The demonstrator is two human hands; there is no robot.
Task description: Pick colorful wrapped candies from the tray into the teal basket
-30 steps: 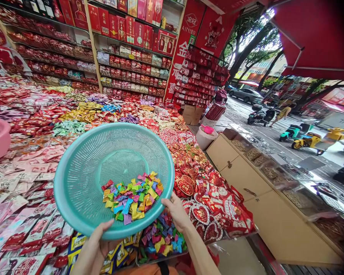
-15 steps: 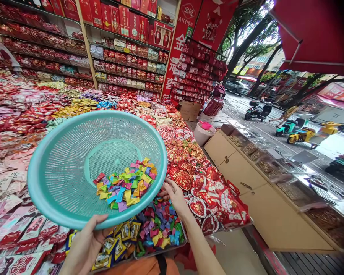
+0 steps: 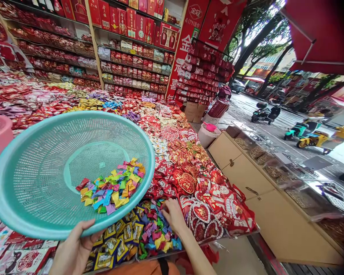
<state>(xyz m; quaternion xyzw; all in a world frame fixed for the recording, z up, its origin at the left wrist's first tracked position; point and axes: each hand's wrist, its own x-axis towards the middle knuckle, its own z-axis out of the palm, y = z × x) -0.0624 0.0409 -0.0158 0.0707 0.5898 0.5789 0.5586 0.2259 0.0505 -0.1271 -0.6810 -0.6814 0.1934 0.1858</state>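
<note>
I have the turquoise basket [image 3: 46, 179] between 8 and 9 o'clock in my head view, above the spread of wrapped goods, with small bright sweets [image 3: 111, 187] gathered on its 4 o'clock side. My left hand [image 3: 77, 244] reaches in from between 7 and 8 o'clock and grips the near rim at the basket's own 5 o'clock, thumb over the top and fingers underneath. My right hand [image 3: 173, 215] comes in from 5 o'clock, knuckles up and fingers bent down over the loose sweets [image 3: 157, 229] at 6 o'clock; I cannot tell whether it has closed on any.

The basket's mouth faces up and tips toward me. It is round, but seen at this slant its longer line runs from about 9 o'clock to just above 3.

A second ago my right hand was on the rim; now it is off and down at the pile, and the basket sits farther toward 9 o'clock in my view, its sweets still bunched together.

Just left of the loose pile lie yellow-and-blue packets [image 3: 123, 233]; to its right, toward 5 o'clock, are red heart-patterned bags [image 3: 200, 214]. A pink basket [image 3: 0, 131] sits at 9 o'clock, stocked shelves [image 3: 134, 68] rise toward 11, and a tan cabinet [image 3: 246, 191] runs out toward 4.
</note>
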